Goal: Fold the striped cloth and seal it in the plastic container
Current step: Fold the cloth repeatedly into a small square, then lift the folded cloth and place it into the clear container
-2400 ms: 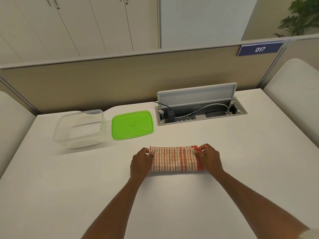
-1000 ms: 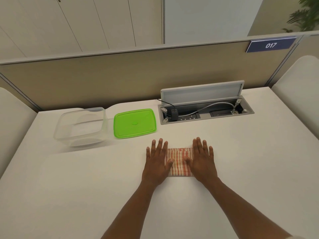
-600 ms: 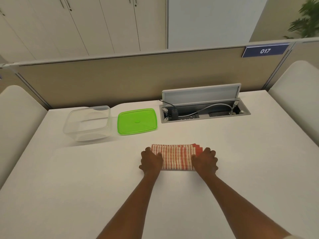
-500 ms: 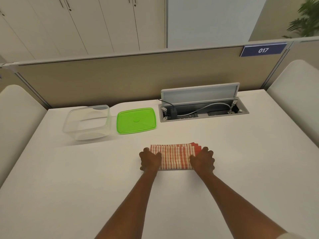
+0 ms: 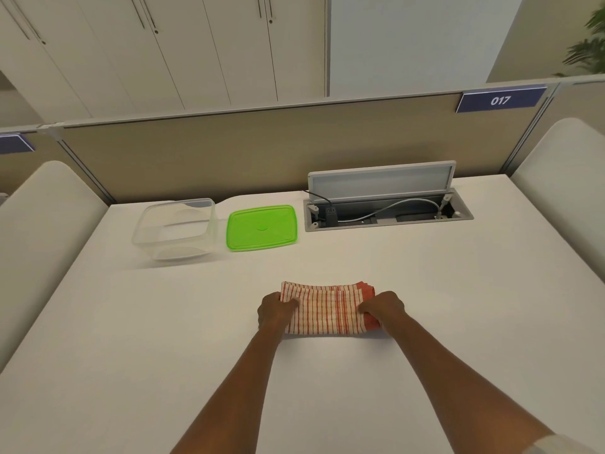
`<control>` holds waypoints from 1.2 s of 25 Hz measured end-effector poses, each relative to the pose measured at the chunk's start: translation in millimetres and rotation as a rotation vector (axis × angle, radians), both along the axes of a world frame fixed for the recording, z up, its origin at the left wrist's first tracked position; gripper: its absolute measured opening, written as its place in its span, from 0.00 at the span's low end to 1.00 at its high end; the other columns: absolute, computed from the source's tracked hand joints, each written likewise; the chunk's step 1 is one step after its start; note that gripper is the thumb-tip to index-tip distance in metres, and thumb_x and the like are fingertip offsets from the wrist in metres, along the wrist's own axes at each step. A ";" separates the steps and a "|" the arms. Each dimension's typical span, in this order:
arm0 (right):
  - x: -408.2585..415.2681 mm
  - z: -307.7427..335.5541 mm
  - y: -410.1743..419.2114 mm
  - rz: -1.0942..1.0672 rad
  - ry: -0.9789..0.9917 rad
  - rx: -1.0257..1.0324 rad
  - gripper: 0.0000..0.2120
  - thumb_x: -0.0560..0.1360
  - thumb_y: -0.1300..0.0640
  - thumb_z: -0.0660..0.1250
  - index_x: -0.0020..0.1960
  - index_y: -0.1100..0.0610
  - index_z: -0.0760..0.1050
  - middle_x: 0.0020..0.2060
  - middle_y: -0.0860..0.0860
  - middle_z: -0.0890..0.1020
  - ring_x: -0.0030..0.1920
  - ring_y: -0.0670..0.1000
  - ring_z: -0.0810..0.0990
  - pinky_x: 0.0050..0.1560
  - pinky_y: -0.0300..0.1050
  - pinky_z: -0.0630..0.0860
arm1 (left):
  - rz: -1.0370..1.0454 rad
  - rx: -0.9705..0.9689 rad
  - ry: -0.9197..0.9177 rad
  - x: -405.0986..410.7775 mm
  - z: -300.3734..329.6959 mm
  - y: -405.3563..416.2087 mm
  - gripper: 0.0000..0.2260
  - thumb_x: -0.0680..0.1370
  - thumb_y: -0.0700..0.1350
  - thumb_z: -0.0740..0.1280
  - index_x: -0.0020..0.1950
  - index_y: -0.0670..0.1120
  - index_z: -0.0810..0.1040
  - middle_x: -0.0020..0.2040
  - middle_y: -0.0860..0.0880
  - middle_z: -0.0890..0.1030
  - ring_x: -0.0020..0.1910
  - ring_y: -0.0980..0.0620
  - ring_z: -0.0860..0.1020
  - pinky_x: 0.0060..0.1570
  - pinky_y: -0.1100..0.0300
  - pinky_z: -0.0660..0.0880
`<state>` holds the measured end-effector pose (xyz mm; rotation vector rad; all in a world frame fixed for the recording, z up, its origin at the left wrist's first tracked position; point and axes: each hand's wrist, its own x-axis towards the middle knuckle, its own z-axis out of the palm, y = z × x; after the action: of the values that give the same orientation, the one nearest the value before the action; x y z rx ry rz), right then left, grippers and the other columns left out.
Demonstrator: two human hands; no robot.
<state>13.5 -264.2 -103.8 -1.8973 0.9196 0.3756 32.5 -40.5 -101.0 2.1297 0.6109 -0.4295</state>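
Head view shows the striped cloth (image 5: 327, 309) folded into a compact rectangle on the white desk (image 5: 131, 339), gripped at both short ends — the left hand (image 5: 275, 311) curled around its left edge, the right hand (image 5: 383, 309) around its right. A second ago both palms lay flat and spread on top of it; since then the fingers have closed onto the ends. Further back on the desk, the clear plastic container (image 5: 175, 231) stands open and empty with the green lid (image 5: 262, 227) flat just beside it — neither has moved.
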 end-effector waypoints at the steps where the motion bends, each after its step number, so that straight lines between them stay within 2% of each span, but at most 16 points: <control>1: -1.9 -0.1 -1.8 0.024 -0.012 0.049 0.17 0.67 0.62 0.75 0.53 0.65 0.78 0.50 0.59 0.83 0.50 0.58 0.83 0.54 0.54 0.80 | -0.001 0.018 -0.040 -4.1 0.1 1.8 0.16 0.78 0.50 0.67 0.62 0.43 0.79 0.59 0.44 0.82 0.57 0.42 0.79 0.60 0.46 0.76; 6: -8.6 7.1 -1.4 0.186 -0.078 0.162 0.16 0.69 0.62 0.72 0.57 0.62 0.79 0.52 0.58 0.84 0.53 0.58 0.82 0.57 0.56 0.79 | 0.025 0.156 -0.180 -15.7 7.4 10.8 0.14 0.79 0.48 0.65 0.62 0.44 0.76 0.59 0.44 0.81 0.58 0.42 0.79 0.58 0.49 0.76; 14: -1.3 36.7 19.4 0.264 -0.127 0.186 0.14 0.71 0.64 0.72 0.55 0.58 0.78 0.50 0.56 0.83 0.49 0.56 0.83 0.48 0.57 0.83 | -0.008 0.233 -0.322 -15.1 34.7 41.7 0.12 0.79 0.48 0.65 0.60 0.44 0.75 0.56 0.42 0.82 0.55 0.39 0.79 0.47 0.55 0.72; 16: 3.6 44.3 31.0 0.286 -0.148 0.200 0.14 0.71 0.65 0.71 0.56 0.58 0.78 0.50 0.56 0.83 0.50 0.57 0.83 0.47 0.57 0.83 | -0.016 0.138 -0.362 -13.2 41.4 58.9 0.12 0.79 0.47 0.66 0.59 0.41 0.75 0.54 0.41 0.82 0.51 0.39 0.80 0.44 0.53 0.74; 17: 6.2 47.7 36.8 0.285 -0.156 0.218 0.14 0.71 0.66 0.71 0.56 0.58 0.78 0.51 0.56 0.83 0.50 0.57 0.83 0.46 0.56 0.83 | 0.007 0.026 -0.379 -12.2 44.8 68.7 0.12 0.79 0.46 0.66 0.58 0.41 0.76 0.53 0.40 0.82 0.46 0.40 0.80 0.39 0.53 0.75; 19: 11.3 51.3 47.9 0.287 -0.166 0.265 0.14 0.71 0.66 0.71 0.56 0.58 0.78 0.51 0.56 0.83 0.48 0.56 0.84 0.41 0.52 0.83 | 0.054 -0.148 -0.379 -10.7 50.7 88.9 0.09 0.79 0.45 0.66 0.56 0.41 0.76 0.49 0.40 0.82 0.35 0.48 0.78 0.27 0.58 0.73; 20: 13.3 52.7 54.5 0.294 -0.168 0.287 0.15 0.72 0.66 0.71 0.57 0.58 0.78 0.51 0.56 0.83 0.48 0.56 0.84 0.40 0.51 0.83 | 0.067 -0.178 -0.379 -9.1 52.3 98.9 0.08 0.79 0.44 0.67 0.55 0.41 0.76 0.47 0.42 0.82 0.33 0.51 0.76 0.24 0.60 0.71; 25: 35.4 61.9 99.3 0.301 -0.199 0.311 0.14 0.71 0.66 0.72 0.57 0.58 0.79 0.49 0.56 0.84 0.45 0.56 0.85 0.43 0.55 0.84 | 0.114 -0.224 -0.405 9.2 62.0 146.5 0.08 0.78 0.43 0.68 0.54 0.40 0.78 0.41 0.45 0.81 0.30 0.52 0.74 0.23 0.61 0.69; 28: 60.7 72.7 135.3 0.284 -0.242 0.309 0.13 0.71 0.65 0.73 0.55 0.58 0.79 0.50 0.57 0.84 0.46 0.57 0.85 0.45 0.58 0.83 | 0.107 -0.196 -0.431 31.5 74.5 185.1 0.09 0.78 0.43 0.68 0.55 0.40 0.78 0.44 0.44 0.82 0.30 0.50 0.75 0.24 0.60 0.70; 30: 78.0 81.2 159.8 0.291 -0.258 0.296 0.12 0.71 0.65 0.73 0.53 0.57 0.79 0.50 0.58 0.84 0.47 0.59 0.85 0.47 0.60 0.83 | 0.084 -0.153 -0.429 49.0 83.7 211.0 0.10 0.78 0.45 0.68 0.56 0.42 0.78 0.47 0.45 0.83 0.35 0.49 0.79 0.26 0.59 0.74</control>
<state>91.5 -104.4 -22.6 -1.7538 0.3929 0.4028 81.5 170.4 -17.3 1.9582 0.4026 0.0315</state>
